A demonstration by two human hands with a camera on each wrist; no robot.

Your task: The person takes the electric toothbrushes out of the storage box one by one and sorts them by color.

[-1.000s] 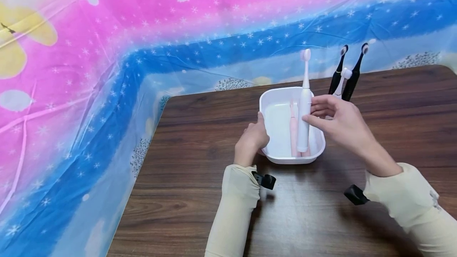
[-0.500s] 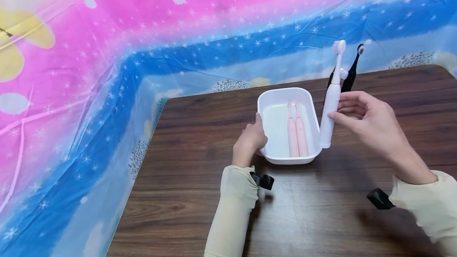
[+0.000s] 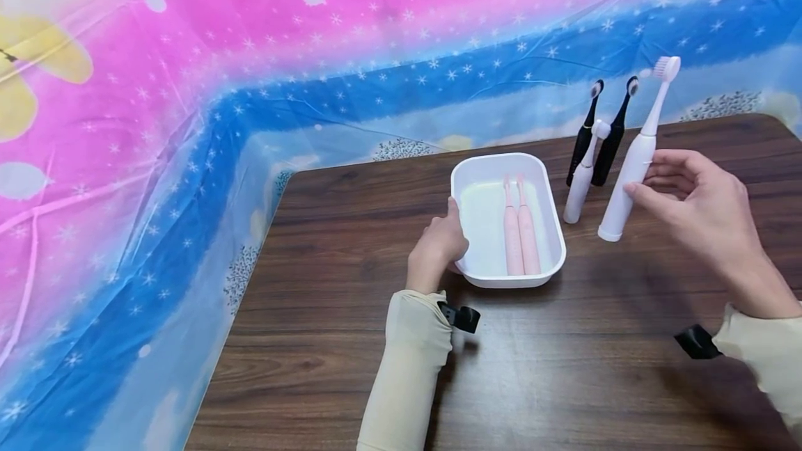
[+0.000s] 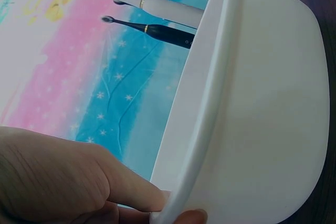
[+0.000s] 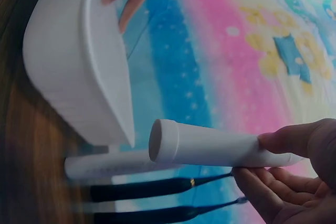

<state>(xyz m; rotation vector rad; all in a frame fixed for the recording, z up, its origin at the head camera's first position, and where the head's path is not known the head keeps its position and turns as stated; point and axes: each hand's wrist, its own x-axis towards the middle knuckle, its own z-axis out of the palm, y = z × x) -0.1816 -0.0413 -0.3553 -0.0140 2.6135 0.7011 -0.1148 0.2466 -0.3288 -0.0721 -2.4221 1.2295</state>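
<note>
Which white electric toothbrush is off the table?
The white electric toothbrush pinched by the right hand; the other white toothbrush stands on the brown wood-grain table, near two black toothbrushes.

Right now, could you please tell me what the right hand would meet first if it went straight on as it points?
Past the held toothbrush, the right hand would probably meet the standing white toothbrush or the rightmost black toothbrush; depth leaves unclear which.

Room type unclear: wood-grain table (image 3: 301, 339), snowflake-print cloth (image 3: 351, 40) behind.
</note>
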